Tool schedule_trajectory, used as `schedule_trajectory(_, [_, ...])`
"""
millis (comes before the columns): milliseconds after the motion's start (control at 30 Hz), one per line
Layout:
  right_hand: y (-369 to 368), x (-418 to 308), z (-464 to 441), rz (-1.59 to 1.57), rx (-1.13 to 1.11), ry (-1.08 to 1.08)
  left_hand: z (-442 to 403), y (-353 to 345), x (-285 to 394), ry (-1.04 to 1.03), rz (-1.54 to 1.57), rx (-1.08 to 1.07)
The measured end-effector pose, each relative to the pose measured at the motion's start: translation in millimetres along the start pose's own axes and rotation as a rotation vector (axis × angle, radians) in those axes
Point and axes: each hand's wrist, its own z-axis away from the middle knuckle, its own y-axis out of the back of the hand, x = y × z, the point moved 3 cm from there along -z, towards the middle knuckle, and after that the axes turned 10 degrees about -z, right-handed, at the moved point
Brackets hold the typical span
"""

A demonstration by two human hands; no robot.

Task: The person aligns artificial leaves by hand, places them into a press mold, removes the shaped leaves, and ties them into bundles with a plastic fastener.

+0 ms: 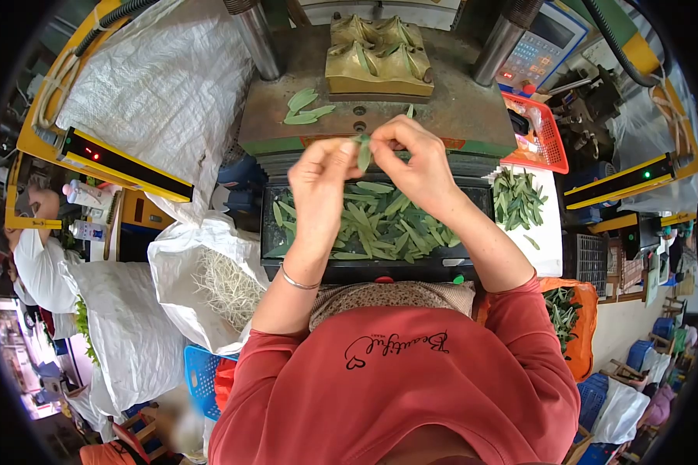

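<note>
A small green leaf (364, 156) is pinched between my two hands, above the front edge of the press bed. My left hand (322, 172) has thumb and fingertips closed on its left side. On the other side, my right hand (417, 159) pinches near its top. Below both hands, a black tray (270, 249) holds a heap of loose green leaves (392, 225). A few flat leaves (306, 108) lie on the metal bed (287, 70), left of a brass-coloured mould block (378, 62).
Metal columns (257, 39) flank the mould. Yellow-framed sensor bars (128, 165) stand at both sides. A white sack of pale strands (225, 291) is at left. At right are a red basket (549, 136), more leaves (520, 200) and an orange bag (583, 325). Another person (43, 267) is far left.
</note>
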Motion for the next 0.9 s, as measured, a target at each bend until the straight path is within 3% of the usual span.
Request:
schedule_trajectory(167, [17, 4, -6, -0.273, 0.135, -0.091, -14, 26, 4, -0.037, 0.109, 0.139])
schedule_trajectory(300, [11, 10, -8, -0.367, 0.02, -0.163, -7, 13, 5, -0.136, 0.067, -0.108])
schedule_trajectory(467, [11, -3, -18, -0.61, 0.016, -0.26, -3, 4, 12, -0.141, -0.195, -0.128])
schedule_trajectory(633, [26, -8, -40, -0.518, -0.086, -0.372, -12, 0, 7, -0.169, -0.213, -0.098])
schedule_trajectory(700, [37, 3, -63, -0.425, -0.032, -0.223, -16, 0, 5, -0.127, -0.18, -0.083])
schedule_trajectory(900, [62, 62, -152, -0.176, 0.037, -0.16, -33, 3, -18, 0.05, -0.081, -0.066])
